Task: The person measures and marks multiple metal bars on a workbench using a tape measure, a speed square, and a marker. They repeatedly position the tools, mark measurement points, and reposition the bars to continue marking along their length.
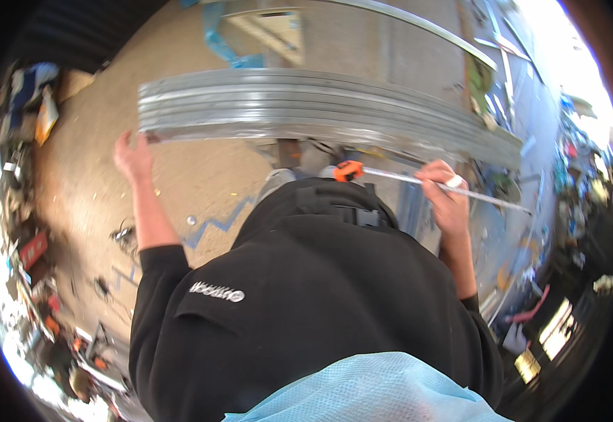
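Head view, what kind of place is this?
Likely a workshop, perhaps for metalwork: long metal bars side by side, an orange tape measure with its blade pulled out, and clutter along both edges of the floor.

A head-worn fisheye looks steeply down — close over the black sweatshirt (320, 281), the left hand (135, 162) and right hand (449, 200) farther out — floor (88, 176) beyond.

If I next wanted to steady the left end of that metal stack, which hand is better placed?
Probably your left hand: it is right at that end of the metal stack. Your right hand is far off to the right and appears occupied, closed on the tape blade.
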Available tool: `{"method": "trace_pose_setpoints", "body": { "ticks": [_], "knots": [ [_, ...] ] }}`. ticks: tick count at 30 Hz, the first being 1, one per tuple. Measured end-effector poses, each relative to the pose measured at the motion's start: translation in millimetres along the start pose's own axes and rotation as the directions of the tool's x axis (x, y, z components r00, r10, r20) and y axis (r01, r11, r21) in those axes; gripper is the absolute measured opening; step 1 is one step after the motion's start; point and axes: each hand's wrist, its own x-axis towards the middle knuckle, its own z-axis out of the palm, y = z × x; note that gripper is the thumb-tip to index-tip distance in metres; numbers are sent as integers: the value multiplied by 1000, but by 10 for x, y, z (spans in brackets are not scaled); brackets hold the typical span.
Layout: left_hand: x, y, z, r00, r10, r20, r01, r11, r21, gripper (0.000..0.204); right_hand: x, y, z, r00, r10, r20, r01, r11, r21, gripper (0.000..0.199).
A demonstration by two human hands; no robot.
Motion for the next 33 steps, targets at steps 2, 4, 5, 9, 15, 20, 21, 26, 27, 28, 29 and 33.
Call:
{"method": "trace_pose_setpoints", "body": {
  "ticks": [2, 4, 5, 9, 15, 20, 21, 26, 27, 28, 29, 33],
  "knots": [
    [-75, 533, -234, 984, 174, 33, -166, 973, -162, 37, -9, 8, 9, 1000, -17, -20, 18, 999, 32, 14],
    [-459, 1277, -311, 913, 339, 227, -199, 855, -479, 36, -21, 12, 16, 998, 6, -55, -1, 995, 102, 15],
    [-685, 1650, -339, 836, 448, 316, -149, 740, -655, 36, -32, 14, 24, 998, 11, -65, -1, 989, 148, 15],
    [-1613, 2911, -245, 420, 772, 477, -124, 569, -813, 35, -85, 51, -42, 997, 41, -71, -24, 974, 224, 15],
    [-2240, 3650, 335, 61, 783, 620, 95, 613, -784, 37, -243, 366, -369, 997, -20, -79, 41, 959, 279, 12],
    [-2808, 4052, 561, 99, 657, 747, 178, 727, -663, 21, -407, 785, -766, 993, 27, -117, 17, 931, 364, 14],
    [-2901, 4130, 602, 74, 625, 777, 221, 750, -624, 19, -450, 885, -843, 992, 41, -117, 7, 922, 387, 14],
    [-3053, 4329, 739, 142, 614, 777, 243, 739, -628, 11, -620, 1516, -1223, 976, 195, -94, -98, 785, 612, 16],
    [-3048, 4336, 748, 193, 643, 741, 162, 724, -670, 8, -664, 1675, -1329, 961, 272, -54, -165, 717, 677, 20],
    [-3036, 4327, 741, 279, 721, 635, 60, 646, -761, 6, -711, 1839, -1415, 939, 345, -7, -229, 639, 734, 24],
    [-3014, 4304, 720, 278, 653, 705, 113, 706, -699, 7, -748, 2016, -1477, 917, 398, -14, -258, 620, 741, 27],
    [-2791, 4069, 555, 342, 459, 820, 194, 820, -539, 10, -752, 2612, -1504, 774, 629, -79, -363, 542, 757, 35]
  ]
}}
